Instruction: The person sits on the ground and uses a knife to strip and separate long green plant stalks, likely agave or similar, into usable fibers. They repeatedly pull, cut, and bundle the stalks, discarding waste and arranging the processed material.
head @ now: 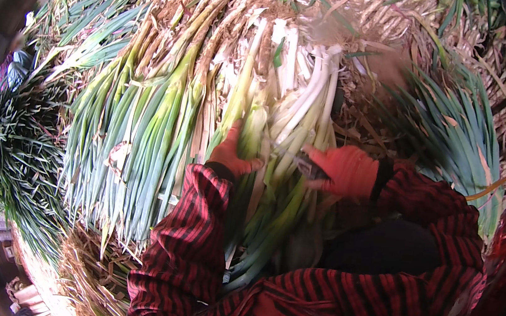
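Observation:
My left hand (233, 154), in an orange-red glove, lies on the Welsh onions (251, 124) in front of me. Its fingers are spread, and nothing is plainly gripped in it. To its right, my gloved right hand (348, 170) is closed around a dark hand tool (311, 167), too blurred to identify. Peeled Welsh onions (311, 89) with bare white shanks lie just beyond that tool, slanting down between my hands. Left of them is a row of unpeeled Welsh onions (158, 103), with brown dirty shanks, roots pointing away and green leaves towards me.
Loose roots and dry skins (296, 2) litter the far side. More onion heaps lie at the right (456, 121) and far left (94, 20), with a dark green leaf pile (22, 144) below. An orange hose (498, 186) curves in at right. Another person (5, 71) is at the left rim.

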Motion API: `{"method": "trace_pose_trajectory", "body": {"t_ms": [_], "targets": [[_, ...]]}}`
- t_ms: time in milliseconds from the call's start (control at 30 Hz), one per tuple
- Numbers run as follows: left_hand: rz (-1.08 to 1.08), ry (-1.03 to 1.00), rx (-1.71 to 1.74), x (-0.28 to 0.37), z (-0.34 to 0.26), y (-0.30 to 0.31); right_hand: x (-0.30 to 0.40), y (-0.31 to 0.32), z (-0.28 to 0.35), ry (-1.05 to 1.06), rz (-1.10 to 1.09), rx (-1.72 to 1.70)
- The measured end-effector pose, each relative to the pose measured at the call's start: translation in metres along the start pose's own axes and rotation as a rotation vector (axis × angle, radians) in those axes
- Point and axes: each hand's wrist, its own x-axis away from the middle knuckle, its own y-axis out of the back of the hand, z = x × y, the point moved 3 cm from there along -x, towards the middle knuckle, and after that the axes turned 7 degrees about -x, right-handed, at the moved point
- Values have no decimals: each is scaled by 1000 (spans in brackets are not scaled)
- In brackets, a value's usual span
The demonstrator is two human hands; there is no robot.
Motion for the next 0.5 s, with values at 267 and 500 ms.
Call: {"method": "trace_pose_trajectory", "body": {"t_ms": [267,500], "targets": [[26,41,-58,-1,0,-3,-39,24,-51,-84,-180,57],[92,28,7,-1,3,-1,-79,55,-73,-148,-300,119]]}}
